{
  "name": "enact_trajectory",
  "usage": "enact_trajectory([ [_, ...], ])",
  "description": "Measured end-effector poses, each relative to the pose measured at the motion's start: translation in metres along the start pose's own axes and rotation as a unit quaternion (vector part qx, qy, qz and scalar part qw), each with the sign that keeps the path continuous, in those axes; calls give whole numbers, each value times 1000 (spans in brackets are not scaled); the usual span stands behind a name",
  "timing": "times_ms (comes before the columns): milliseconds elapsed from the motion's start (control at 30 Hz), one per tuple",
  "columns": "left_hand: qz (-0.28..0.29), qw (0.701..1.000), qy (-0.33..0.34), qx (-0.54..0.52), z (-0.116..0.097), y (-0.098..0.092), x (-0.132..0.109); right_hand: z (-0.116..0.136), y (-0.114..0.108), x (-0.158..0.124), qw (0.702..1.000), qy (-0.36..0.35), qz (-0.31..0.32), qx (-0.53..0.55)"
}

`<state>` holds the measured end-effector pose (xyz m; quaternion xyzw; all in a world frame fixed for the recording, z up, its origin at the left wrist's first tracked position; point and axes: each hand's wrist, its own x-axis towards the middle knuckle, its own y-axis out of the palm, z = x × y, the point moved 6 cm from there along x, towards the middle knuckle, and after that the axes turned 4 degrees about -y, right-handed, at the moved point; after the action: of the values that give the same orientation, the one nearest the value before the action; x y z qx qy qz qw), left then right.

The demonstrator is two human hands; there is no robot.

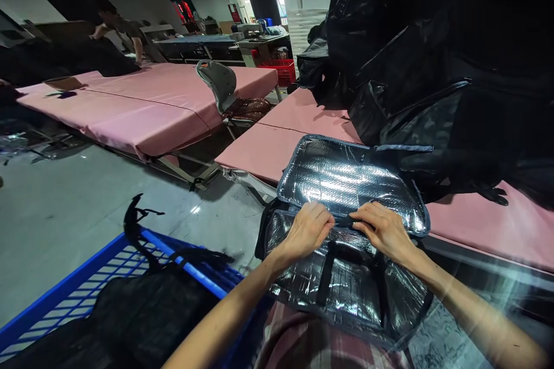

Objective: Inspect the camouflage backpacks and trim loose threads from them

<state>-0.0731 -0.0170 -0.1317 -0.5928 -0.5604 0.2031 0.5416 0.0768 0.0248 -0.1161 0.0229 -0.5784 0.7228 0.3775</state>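
Bag: 1 silver-lined bag (352,282) sits open over the person's lap, just beside the pink surface (268,150).
Lid (333,176): folded back toward the surface, shiny lining up; opening done, closing not done.
Left hand (312,225): fingers pressed together, seemingly pinching a dark strip (343,222) where lid and body meet.
Right hand (381,226): thumb and fingers pinch the same strip, near the left hand.
Strip: being handled; whether its seam is finished, I cannot tell.
Basket (64,284): blue, holding dark goods with straps; their stage is unclear.
Heap (385,52): many dark bags on the surface, apart from the hands.
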Motion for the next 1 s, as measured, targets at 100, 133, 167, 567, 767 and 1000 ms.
enact_trajectory([
  [100,-6,1000,-5,-3,0,0,0,2,3,4,1000,-14,5,-8],
  [133,-9,1000,-5,-3,0,0,-1,2,4,5,1000,-16,7,-9],
  [167,-12,1000,-4,-3,0,1,-1,2,5,5,1000,-17,8,-8],
  [567,-44,986,-58,-151,-1,-23,-27,-34,-14,-8,986,137,-31,95],
  [767,129,911,-245,-306,19,6,-51,-30,-15,-19,990,138,26,-13],
  [1000,-2,796,-392,-461,18,23,-22,-7,12,-4,985,48,77,-148],
])
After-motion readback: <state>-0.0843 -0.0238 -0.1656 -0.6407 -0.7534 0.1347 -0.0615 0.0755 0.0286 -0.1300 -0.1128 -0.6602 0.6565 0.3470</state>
